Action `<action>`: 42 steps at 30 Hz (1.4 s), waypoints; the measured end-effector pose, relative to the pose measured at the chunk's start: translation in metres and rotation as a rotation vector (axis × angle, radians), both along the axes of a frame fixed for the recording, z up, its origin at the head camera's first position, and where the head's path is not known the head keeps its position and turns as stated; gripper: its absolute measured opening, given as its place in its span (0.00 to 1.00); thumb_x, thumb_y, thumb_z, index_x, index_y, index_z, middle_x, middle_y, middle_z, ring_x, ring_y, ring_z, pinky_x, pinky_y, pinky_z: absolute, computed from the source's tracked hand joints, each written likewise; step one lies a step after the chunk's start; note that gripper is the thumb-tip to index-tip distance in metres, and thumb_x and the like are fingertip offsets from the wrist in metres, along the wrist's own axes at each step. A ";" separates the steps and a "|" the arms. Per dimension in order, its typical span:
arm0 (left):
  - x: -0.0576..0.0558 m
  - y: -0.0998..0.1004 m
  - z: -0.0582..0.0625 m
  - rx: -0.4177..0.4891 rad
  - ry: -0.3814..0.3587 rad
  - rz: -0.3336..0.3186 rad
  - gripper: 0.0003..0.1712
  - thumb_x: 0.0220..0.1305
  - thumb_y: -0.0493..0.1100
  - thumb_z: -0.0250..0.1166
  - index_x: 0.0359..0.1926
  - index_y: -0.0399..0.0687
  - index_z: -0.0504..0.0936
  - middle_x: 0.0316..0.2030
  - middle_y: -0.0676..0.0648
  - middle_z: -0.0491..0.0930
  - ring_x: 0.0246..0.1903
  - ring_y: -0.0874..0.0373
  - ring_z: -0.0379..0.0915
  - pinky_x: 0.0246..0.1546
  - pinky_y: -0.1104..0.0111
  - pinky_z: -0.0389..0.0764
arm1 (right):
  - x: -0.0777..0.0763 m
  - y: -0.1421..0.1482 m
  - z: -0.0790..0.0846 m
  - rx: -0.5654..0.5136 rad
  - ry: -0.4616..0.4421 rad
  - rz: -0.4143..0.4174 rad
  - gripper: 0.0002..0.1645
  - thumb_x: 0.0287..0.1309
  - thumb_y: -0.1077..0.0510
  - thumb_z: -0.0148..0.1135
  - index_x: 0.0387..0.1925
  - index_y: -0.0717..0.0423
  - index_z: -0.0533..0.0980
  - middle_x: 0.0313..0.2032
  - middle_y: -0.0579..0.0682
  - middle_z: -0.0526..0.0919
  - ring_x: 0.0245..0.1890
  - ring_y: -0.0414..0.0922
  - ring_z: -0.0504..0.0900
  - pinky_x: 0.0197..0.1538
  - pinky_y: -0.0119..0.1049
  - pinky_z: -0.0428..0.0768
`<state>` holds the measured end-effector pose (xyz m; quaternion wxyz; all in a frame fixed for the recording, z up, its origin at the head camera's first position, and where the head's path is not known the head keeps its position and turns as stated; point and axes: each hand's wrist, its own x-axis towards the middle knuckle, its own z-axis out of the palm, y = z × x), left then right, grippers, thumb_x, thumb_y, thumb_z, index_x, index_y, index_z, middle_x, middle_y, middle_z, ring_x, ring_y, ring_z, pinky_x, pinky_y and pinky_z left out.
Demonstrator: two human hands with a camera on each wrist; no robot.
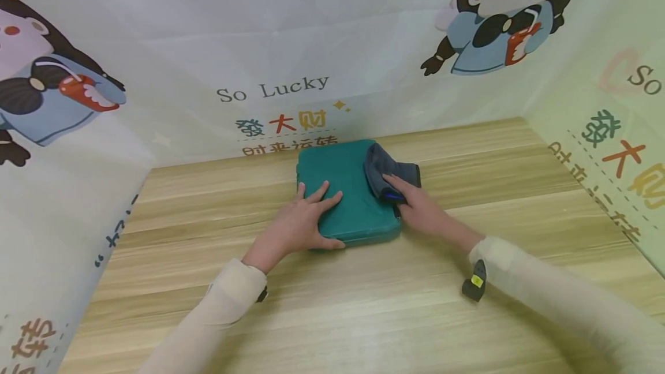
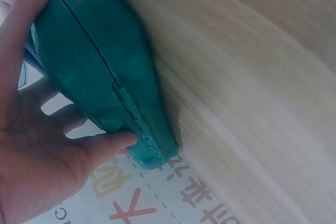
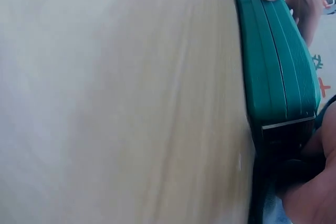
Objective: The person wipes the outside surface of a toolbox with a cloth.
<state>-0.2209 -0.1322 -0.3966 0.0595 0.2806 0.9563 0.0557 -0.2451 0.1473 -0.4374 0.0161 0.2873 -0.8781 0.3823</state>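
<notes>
A teal hard case with rounded corners lies flat and closed on the wooden table. My left hand rests on its left part with spread, fairly straight fingers. In the left wrist view, the thumb touches the case's side near the seam, and another finger touches the side further along. At the right edge of the case, my right hand holds a dark grey-blue cloth against it. The cloth drapes over the lid's right part, and that hand hides some of it. A black part shows on the case's right side.
Behind the case stands a white printed backdrop with cartoon figures and lettering. Similar printed sheets flank the table on the left and right. Each wrist wears a small dark device, such as the one by the right sleeve.
</notes>
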 end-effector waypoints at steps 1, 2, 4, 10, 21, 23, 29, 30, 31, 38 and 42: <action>0.000 0.000 0.000 -0.001 0.003 0.000 0.59 0.40 0.78 0.60 0.70 0.60 0.53 0.70 0.42 0.44 0.60 0.25 0.36 0.51 0.45 0.66 | 0.002 -0.001 0.000 -0.019 -0.010 -0.013 0.37 0.54 0.73 0.45 0.68 0.60 0.56 0.65 0.64 0.57 0.64 0.54 0.56 0.61 0.49 0.58; 0.000 -0.001 0.000 -0.002 0.006 0.000 0.59 0.40 0.78 0.60 0.70 0.61 0.53 0.70 0.42 0.44 0.60 0.24 0.36 0.51 0.45 0.66 | 0.004 -0.002 0.000 -0.035 -0.016 -0.025 0.37 0.54 0.72 0.45 0.67 0.59 0.56 0.65 0.64 0.57 0.64 0.54 0.56 0.61 0.48 0.58; 0.001 -0.001 -0.001 -0.004 0.010 0.002 0.59 0.40 0.78 0.60 0.70 0.61 0.53 0.70 0.42 0.45 0.60 0.24 0.37 0.51 0.45 0.66 | 0.008 -0.004 -0.001 -0.066 -0.030 -0.047 0.36 0.54 0.72 0.45 0.67 0.59 0.57 0.65 0.63 0.57 0.64 0.52 0.55 0.62 0.47 0.57; 0.001 -0.001 -0.001 -0.008 0.010 0.005 0.59 0.40 0.79 0.59 0.70 0.62 0.52 0.70 0.43 0.44 0.61 0.25 0.36 0.48 0.46 0.69 | 0.020 -0.009 -0.003 -0.177 -0.071 -0.122 0.36 0.54 0.73 0.42 0.67 0.59 0.58 0.65 0.59 0.59 0.64 0.48 0.55 0.62 0.44 0.56; 0.000 0.000 -0.002 -0.007 0.011 0.004 0.59 0.40 0.79 0.60 0.70 0.61 0.52 0.70 0.42 0.44 0.60 0.25 0.36 0.50 0.46 0.67 | 0.040 -0.013 -0.008 -0.269 -0.093 -0.207 0.37 0.53 0.74 0.43 0.67 0.57 0.59 0.65 0.60 0.60 0.64 0.50 0.56 0.62 0.45 0.55; 0.000 0.000 -0.002 -0.007 0.008 0.002 0.59 0.40 0.78 0.60 0.70 0.61 0.52 0.70 0.42 0.44 0.60 0.25 0.36 0.51 0.46 0.66 | 0.043 -0.013 -0.008 -0.273 -0.100 -0.213 0.37 0.53 0.75 0.43 0.67 0.57 0.59 0.65 0.59 0.60 0.64 0.49 0.56 0.62 0.45 0.55; 0.001 0.000 -0.001 -0.011 0.000 0.001 0.59 0.40 0.78 0.60 0.70 0.61 0.52 0.70 0.42 0.43 0.61 0.25 0.35 0.51 0.47 0.66 | 0.052 -0.012 -0.008 -0.266 -0.103 -0.225 0.37 0.54 0.74 0.44 0.67 0.57 0.58 0.65 0.57 0.60 0.64 0.49 0.56 0.63 0.46 0.55; 0.001 0.000 -0.001 -0.010 -0.001 0.001 0.59 0.40 0.79 0.60 0.70 0.61 0.52 0.70 0.42 0.43 0.61 0.25 0.35 0.51 0.47 0.66 | 0.053 -0.012 -0.008 -0.266 -0.100 -0.225 0.37 0.54 0.74 0.44 0.67 0.57 0.58 0.65 0.57 0.60 0.64 0.49 0.56 0.63 0.46 0.55; 0.000 0.000 -0.001 -0.009 -0.002 0.000 0.59 0.40 0.79 0.60 0.70 0.60 0.52 0.70 0.42 0.43 0.61 0.25 0.35 0.51 0.47 0.66 | 0.054 -0.012 -0.008 -0.266 -0.099 -0.223 0.38 0.53 0.75 0.44 0.67 0.57 0.58 0.65 0.57 0.60 0.64 0.49 0.56 0.63 0.46 0.55; 0.000 0.000 -0.001 -0.008 0.002 -0.001 0.59 0.40 0.79 0.59 0.70 0.60 0.52 0.70 0.42 0.44 0.61 0.25 0.35 0.51 0.46 0.66 | 0.060 -0.012 -0.007 -0.258 -0.085 -0.207 0.39 0.53 0.76 0.44 0.68 0.57 0.56 0.66 0.57 0.59 0.64 0.50 0.56 0.62 0.46 0.55; 0.000 0.000 -0.001 -0.011 0.001 -0.001 0.59 0.40 0.79 0.59 0.70 0.60 0.52 0.70 0.42 0.43 0.61 0.26 0.35 0.51 0.47 0.66 | 0.060 -0.012 -0.004 -0.231 -0.058 -0.187 0.39 0.52 0.75 0.44 0.68 0.57 0.56 0.65 0.60 0.59 0.64 0.51 0.56 0.62 0.46 0.55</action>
